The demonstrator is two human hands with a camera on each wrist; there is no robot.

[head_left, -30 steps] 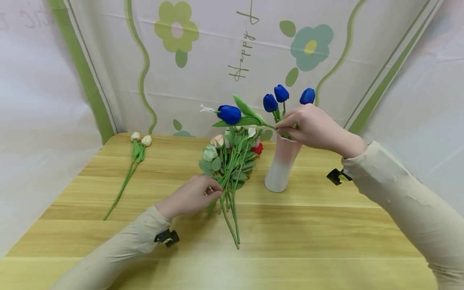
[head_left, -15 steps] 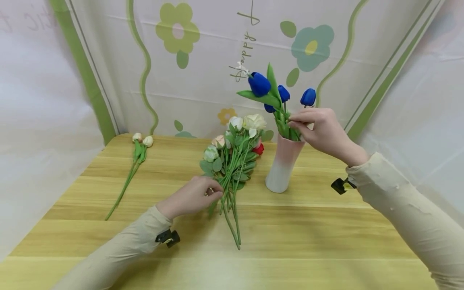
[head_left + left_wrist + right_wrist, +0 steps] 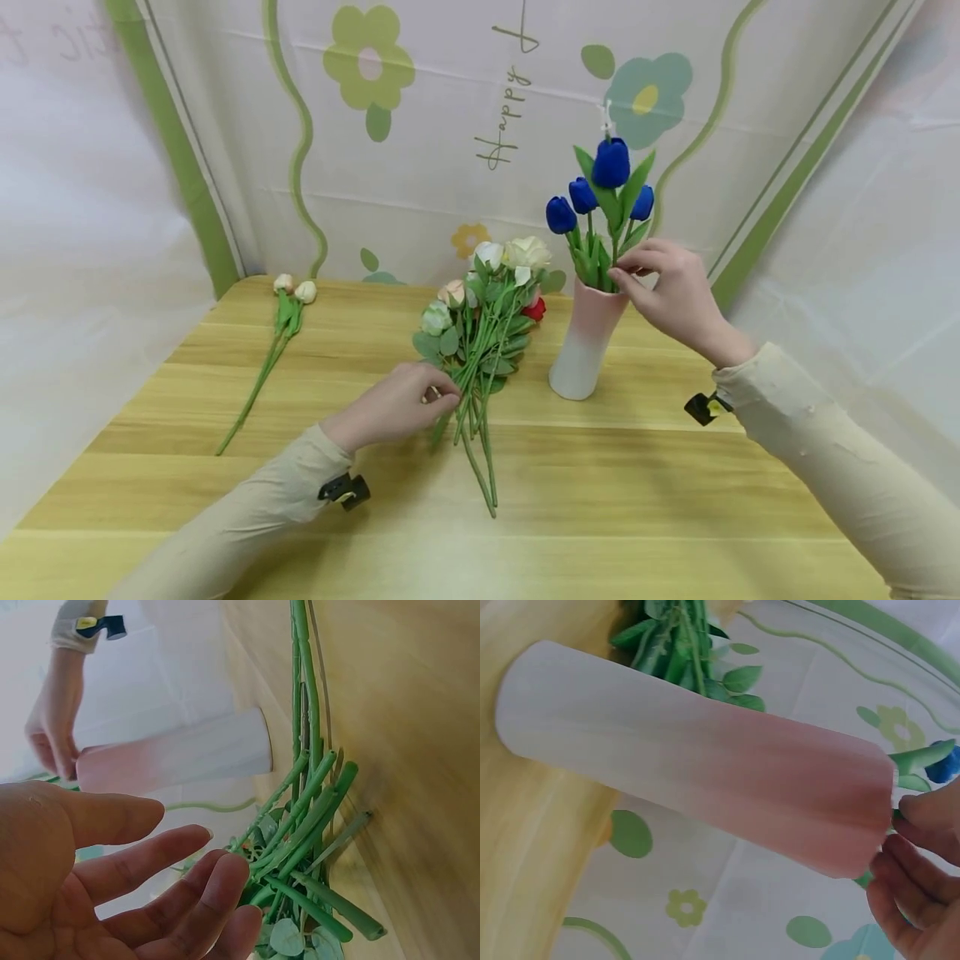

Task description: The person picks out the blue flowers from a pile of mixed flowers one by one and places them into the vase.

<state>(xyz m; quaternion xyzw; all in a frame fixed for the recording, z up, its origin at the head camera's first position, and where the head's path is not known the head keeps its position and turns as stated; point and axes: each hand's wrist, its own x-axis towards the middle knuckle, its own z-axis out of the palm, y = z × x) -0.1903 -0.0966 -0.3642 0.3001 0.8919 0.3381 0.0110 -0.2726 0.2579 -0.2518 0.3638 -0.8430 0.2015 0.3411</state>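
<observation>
My right hand (image 3: 675, 292) pinches the green stem of a blue tulip (image 3: 611, 164) between thumb and fingers, right at the mouth of a pink-and-white vase (image 3: 583, 346). That tulip stands upright, its lower stem hidden in the vase, with a white tuft above its bloom. Other blue tulips (image 3: 561, 215) lean out of the same vase. In the right wrist view the fingertips (image 3: 907, 806) are close against the pink rim. My left hand (image 3: 393, 404) is beside the crossed stems of a rose bunch (image 3: 480, 333), fingers loosely bent and holding nothing in the left wrist view.
Two pale tulips (image 3: 294, 288) with long stems lie at the left of the wooden table (image 3: 637, 517). A printed cloth backdrop (image 3: 435, 125) hangs close behind the vase and the roses, with white cloth at both sides.
The tulip in my right hand has swung from lying sideways, pointing left, to upright in the vase mouth. My right hand has moved slightly right and lower; my left hand has stayed put.
</observation>
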